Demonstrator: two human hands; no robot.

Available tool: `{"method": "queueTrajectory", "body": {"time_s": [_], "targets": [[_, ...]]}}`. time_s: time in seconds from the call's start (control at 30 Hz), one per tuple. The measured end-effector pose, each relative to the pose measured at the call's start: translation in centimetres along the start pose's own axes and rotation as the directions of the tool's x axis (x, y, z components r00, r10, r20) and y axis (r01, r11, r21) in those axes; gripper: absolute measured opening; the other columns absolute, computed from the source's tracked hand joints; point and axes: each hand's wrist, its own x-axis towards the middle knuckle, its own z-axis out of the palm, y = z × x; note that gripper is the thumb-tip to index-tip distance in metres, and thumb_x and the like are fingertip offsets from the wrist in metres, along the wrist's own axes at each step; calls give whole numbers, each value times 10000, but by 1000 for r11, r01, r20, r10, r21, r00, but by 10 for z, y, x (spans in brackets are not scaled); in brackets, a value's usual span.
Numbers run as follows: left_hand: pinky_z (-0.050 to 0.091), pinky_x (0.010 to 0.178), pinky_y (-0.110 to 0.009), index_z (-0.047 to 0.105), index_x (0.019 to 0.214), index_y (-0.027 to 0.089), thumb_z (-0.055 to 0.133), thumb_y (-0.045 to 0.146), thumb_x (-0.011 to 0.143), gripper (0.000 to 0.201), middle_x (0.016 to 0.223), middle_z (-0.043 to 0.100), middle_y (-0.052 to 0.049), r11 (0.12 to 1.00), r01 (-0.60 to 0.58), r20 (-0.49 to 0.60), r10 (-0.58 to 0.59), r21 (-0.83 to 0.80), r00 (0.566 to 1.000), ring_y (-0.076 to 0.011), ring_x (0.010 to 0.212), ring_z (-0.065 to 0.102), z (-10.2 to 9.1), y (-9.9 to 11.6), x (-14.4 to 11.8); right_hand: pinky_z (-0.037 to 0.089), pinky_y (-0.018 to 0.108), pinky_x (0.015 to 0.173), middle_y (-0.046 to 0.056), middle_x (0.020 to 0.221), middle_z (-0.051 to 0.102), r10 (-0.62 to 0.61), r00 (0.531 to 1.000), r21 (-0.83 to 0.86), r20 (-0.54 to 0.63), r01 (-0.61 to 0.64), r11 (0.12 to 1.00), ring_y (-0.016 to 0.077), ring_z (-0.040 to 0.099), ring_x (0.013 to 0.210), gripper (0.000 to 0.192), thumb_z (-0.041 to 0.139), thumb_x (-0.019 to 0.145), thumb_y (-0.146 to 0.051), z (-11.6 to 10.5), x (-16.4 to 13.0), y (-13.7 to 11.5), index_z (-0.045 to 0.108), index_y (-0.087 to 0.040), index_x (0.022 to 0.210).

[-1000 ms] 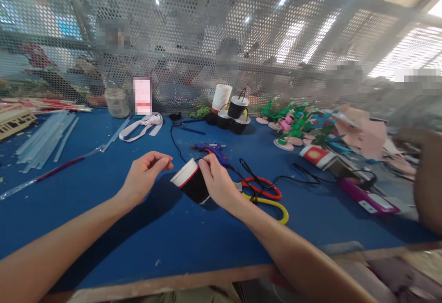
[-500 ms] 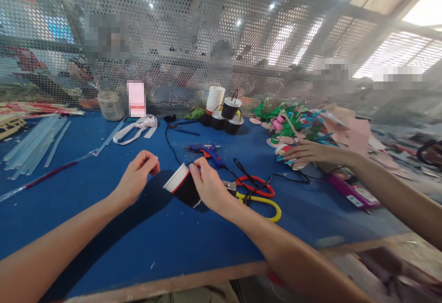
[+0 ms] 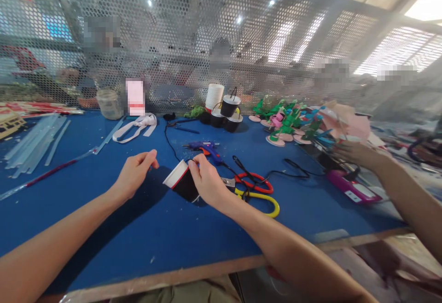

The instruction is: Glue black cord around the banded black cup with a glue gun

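Observation:
My right hand (image 3: 209, 181) pinches a small paper cup (image 3: 184, 188) near its rim. The cup is wrapped in black with a red line below its white rim, and it tilts toward the left. A black yarn (image 3: 168, 139) runs from the back of the table to the cup's rim by my fingers. To the left of the cup, apart from it, my left hand (image 3: 136, 174) is raised with thumb and fingers closed together. Whatever it may hold is too small to see. Scissors (image 3: 272, 206) with red and yellow handles lie partly behind my right hand.
A blue glue gun (image 3: 207, 148) lies beyond the cup, its cord crossing to a purple power strip (image 3: 354, 188). Behind stand black-wrapped cups (image 3: 230, 106) and a white cup stack (image 3: 214, 96). Glue sticks (image 3: 34, 142) and white ribbon (image 3: 134, 128) are left. A co-worker's hand (image 3: 359, 153) is right.
My hands and the cup have hardly moved. The co-worker's hand has shifted right, away from the green craft pieces, and the cup it held no longer shows.

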Motion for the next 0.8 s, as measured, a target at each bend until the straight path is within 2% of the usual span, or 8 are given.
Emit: {"method": "queueTrajectory", "body": {"time_s": [0.07,0.13,0.2,0.3,0.37,0.57,0.8], "targets": [[393,682,-244,561,761,153,561,367,658,237,773,585,-19,998,-55,32,56,-29,998,-149,733,523,0,5,-1,381,302,595,7,640,431,-7,1000,-11,-5,6,1000,156,449,587,124,291,819,-274,0,0,-1,318,-214,714],[404,722,-246,537,905,160,547,375,676,315,902,592,-42,992,-74,104,85,-107,991,-159,826,534,1,13,-6,383,308,616,14,657,429,-22,1000,-21,-7,21,1000,162,454,608,124,289,820,-277,0,-1,-2,318,-213,718],[406,712,-249,556,897,156,489,412,720,318,859,612,-44,995,-63,228,80,-80,970,-165,803,540,2,23,-13,385,314,632,22,678,429,-36,999,-35,-6,36,999,168,459,630,125,286,824,-281,0,-2,-4,324,-212,727],[407,672,-249,595,839,158,568,402,661,304,796,629,-28,995,-99,363,85,20,928,-172,722,545,6,33,-23,390,321,639,36,718,434,-53,999,-68,0,53,996,179,468,661,123,279,828,-284,1,-4,-5,340,-208,754],[403,649,-248,602,822,157,607,380,624,298,766,624,-12,991,-123,411,89,57,907,-172,699,539,10,35,-26,392,324,638,47,744,436,-66,998,-86,5,67,994,185,472,675,124,276,829,-284,1,-5,-7,350,-202,774],[391,610,-232,595,799,135,573,311,648,233,692,591,13,998,-60,454,62,-19,889,-146,641,514,18,34,-26,398,319,619,53,774,430,-77,997,-113,26,80,990,184,470,669,130,283,826,-284,1,-7,-10,370,-199,781],[364,552,-210,594,761,139,596,278,619,199,607,552,36,997,-73,471,64,1,880,-123,571,471,12,40,-24,393,294,649,22,709,430,-139,988,-9,-62,139,990,164,468,680,107,318,819,-265,-1,-1,-3,353,-212,733]]}}
